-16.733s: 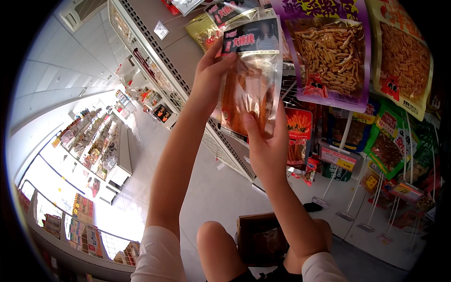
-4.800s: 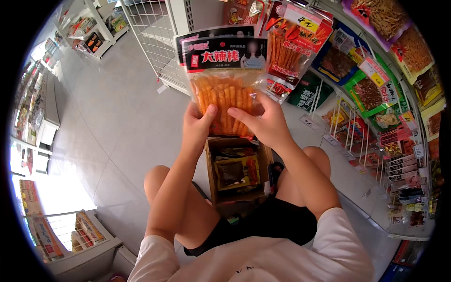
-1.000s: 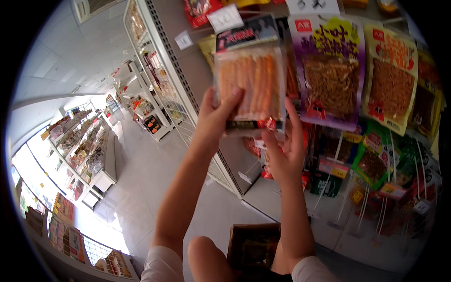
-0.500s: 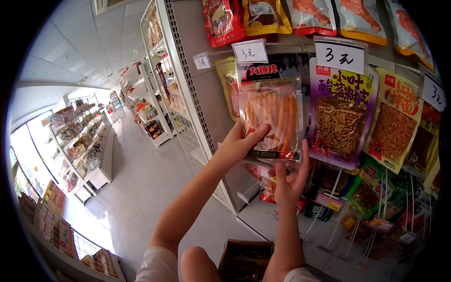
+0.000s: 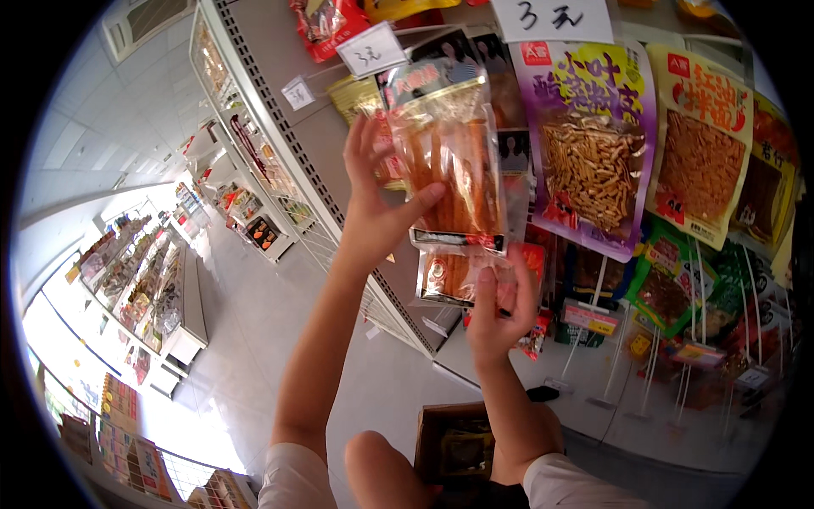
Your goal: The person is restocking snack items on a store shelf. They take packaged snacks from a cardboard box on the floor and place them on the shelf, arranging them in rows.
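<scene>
Your left hand has its grip on the clear snack packet in the upper middle of the frame: the thumb lies across the lower front of the bag over the orange sticks inside, and the fingers stand spread up along its left edge. Your right hand, just below and a little right of centre, is closed on the packet's bottom end, pinching the folded lower strip with its round printed seal, so both hands have the same bag and it hangs upright between them against the display. The packet's dark header reaches up to a white price card on the shelf rail, and it overlaps another packet of the same kind hanging just behind it. Just to the right hangs a purple packet of thin brown strips, and beside that, further right, a yellow packet with reddish-brown contents; a larger white price card sits above them at the top edge. Lower right, green and red packets hang on white pegs. At the bottom centre, between your knee and right forearm, an open cardboard box sits on the floor with dark packets inside. To the left, the pale tiled floor runs back along an aisle of shelving units stocked with goods, toward the bright lower left.
</scene>
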### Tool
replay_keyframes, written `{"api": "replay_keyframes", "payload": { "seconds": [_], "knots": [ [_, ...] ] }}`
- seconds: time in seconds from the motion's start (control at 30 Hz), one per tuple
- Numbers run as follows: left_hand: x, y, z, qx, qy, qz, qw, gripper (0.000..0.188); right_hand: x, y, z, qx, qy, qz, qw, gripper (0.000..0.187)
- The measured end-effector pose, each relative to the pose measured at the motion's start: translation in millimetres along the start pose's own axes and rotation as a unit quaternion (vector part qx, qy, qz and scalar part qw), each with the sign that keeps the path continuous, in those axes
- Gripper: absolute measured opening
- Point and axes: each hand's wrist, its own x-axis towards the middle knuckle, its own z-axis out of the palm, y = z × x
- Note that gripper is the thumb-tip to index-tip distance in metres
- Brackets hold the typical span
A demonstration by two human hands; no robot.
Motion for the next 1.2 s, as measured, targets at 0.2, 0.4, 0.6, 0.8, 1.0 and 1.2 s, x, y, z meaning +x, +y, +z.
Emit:
{"api": "replay_keyframes", "payload": {
  "seconds": [0.2, 0.4, 0.6, 0.8, 1.0, 1.2],
  "knots": [
    [14, 23, -1, 0.080, -0.010, 0.092, 0.993, 0.069, -31, 6, -20, 0.019, -0.024, -0.182, 0.983, 0.014],
    [29, 17, 2, -0.022, -0.038, 0.076, 0.996, 0.043, -44, -29, -20, 0.066, -0.079, -0.261, 0.960, 0.030],
    [45, -2, 21, 0.019, -0.050, 0.109, 0.993, 0.042, -36, -62, -28, 0.106, -0.129, -0.327, 0.930, 0.028],
    [11, -39, 2, -0.136, -0.147, -0.006, 0.980, 0.037, -33, -43, -20, 0.143, -0.103, -0.246, 0.953, 0.021],
    [-6, -22, -24, -0.322, -0.001, -0.224, 0.920, 0.055, -20, -19, -13, 0.153, 0.004, -0.096, 0.984, 0.015],
    [-3, 20, -18, -0.241, -0.028, -0.138, 0.960, 0.064, 2, -12, -6, 0.237, -0.058, 0.111, 0.963, 0.030]
  ]
}}
